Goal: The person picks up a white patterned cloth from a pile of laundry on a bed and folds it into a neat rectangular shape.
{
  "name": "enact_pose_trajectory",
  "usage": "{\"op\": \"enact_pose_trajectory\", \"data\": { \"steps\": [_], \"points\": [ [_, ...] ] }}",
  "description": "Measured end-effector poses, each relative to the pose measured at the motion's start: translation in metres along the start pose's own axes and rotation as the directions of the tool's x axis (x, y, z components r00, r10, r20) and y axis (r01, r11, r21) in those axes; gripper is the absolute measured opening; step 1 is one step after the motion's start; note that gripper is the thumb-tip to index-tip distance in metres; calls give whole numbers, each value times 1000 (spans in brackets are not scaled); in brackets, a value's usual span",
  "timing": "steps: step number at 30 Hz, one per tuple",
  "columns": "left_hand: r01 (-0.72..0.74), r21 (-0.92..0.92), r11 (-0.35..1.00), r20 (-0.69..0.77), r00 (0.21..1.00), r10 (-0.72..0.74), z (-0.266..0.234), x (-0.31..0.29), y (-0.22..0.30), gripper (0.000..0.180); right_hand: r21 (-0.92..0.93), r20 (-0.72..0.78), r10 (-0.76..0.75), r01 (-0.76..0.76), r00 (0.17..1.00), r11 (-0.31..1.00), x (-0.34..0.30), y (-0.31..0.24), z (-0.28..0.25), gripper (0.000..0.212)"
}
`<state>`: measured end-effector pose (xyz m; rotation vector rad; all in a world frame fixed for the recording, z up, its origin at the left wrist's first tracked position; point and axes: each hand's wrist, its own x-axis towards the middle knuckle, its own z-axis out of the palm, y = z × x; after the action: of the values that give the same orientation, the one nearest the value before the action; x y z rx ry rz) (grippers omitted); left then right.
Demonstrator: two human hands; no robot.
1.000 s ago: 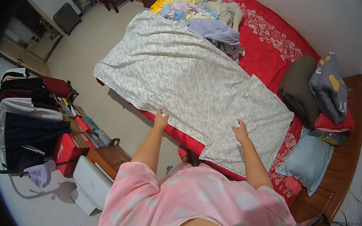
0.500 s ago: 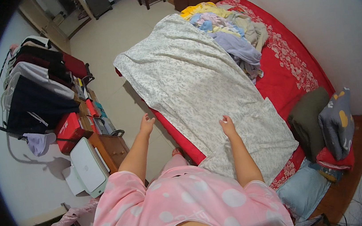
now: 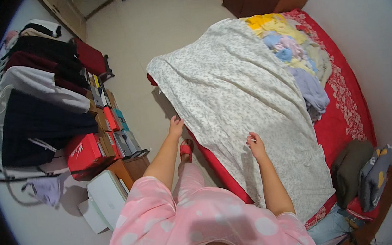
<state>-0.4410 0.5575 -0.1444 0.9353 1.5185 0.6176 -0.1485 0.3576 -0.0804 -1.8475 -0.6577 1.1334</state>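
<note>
A white sheet with a small grey pattern (image 3: 221, 86) lies rumpled over much of the bed, on top of a red floral bedspread (image 3: 345, 120). My left hand (image 3: 175, 126) is at the sheet's left edge, fingers loosely bent and apart, holding nothing; whether it touches the cloth I cannot tell. Over the sheet's near half is my right hand (image 3: 256, 145), its fingers half curled, apart and without anything in them. Beyond the sheet's far right side lies a heap of crumpled clothes (image 3: 294, 53) in yellow, blue, lilac and beige.
On the left are a rack of hanging clothes (image 3: 44, 106), a red box (image 3: 83, 154), stacked boxes and a white printer (image 3: 107, 195). A dark red suitcase (image 3: 91, 57) stands behind. Folded dark bedding (image 3: 353, 167) sits by the wall at right. My foot wears a red slipper (image 3: 187, 147).
I have stepped forward along the bed, and the view has shifted with me. Both hands remain empty, the left now closer to the sheet's edge. The sheet looks unchanged.
</note>
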Motion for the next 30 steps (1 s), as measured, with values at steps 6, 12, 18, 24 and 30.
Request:
{"op": "enact_pose_trajectory", "data": {
  "steps": [6,12,18,24,30],
  "points": [
    [120,30,992,-41,992,-119,-51,157,8,65,-142,101,68,-54,993,988,50,-29,96,34],
    [247,56,967,-38,969,-246,-51,248,11,72,-251,87,166,-140,982,958,86,-80,141,34],
    [449,-224,865,128,893,-431,-26,277,-25,70,-288,82,244,-212,966,934,95,-90,159,33],
    [420,-620,663,215,903,-371,-42,287,-34,47,-350,92,301,-252,949,902,100,-86,164,29],
    [443,-767,465,401,896,-192,-65,309,23,40,-290,140,285,-236,948,928,115,-98,181,26]
  ]
}}
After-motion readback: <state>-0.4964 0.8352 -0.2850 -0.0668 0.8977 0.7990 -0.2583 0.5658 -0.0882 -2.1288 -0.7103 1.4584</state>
